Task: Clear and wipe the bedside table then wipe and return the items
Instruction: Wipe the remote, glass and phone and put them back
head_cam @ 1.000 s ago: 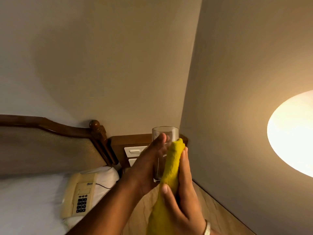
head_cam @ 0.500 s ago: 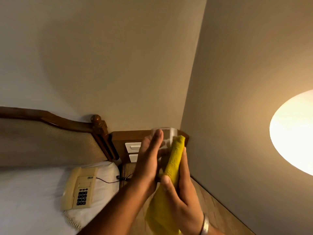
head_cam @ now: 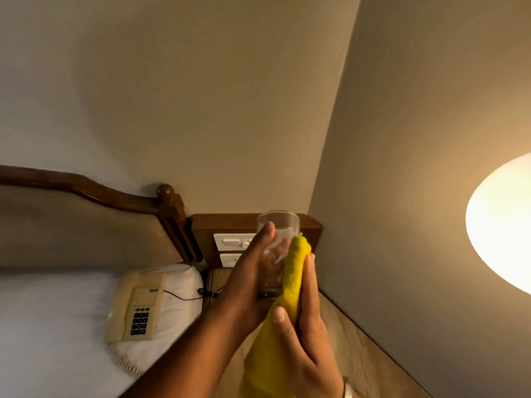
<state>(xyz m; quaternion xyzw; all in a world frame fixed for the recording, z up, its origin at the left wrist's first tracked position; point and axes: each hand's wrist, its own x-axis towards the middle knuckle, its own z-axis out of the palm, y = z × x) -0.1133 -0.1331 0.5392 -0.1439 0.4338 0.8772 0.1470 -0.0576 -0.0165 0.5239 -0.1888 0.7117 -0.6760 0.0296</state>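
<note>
Yellow cloth is pressed against a clear drinking glass, so the work sits in its later half, by my reading: an item is being wiped, not the table. The cream telephone lies on the white bed, its cord trailing back toward the bedside table, which suggests the table has been cleared and the phone has yet to go back. Whether the tabletop has been wiped I cannot tell; the arms hide most of it. Returning the glass and phone looks to be what is left.

Raised in front of the wooden panel with the white switches, the glass is upright and held off the table. One hand, the left hand, wraps it from the left side, thumb up near the rim and fingers curled behind, seen through the glass. Opposite it, the right hand pinches the cloth between thumb and straight fingers, flattening it against the glass's right side.
</note>
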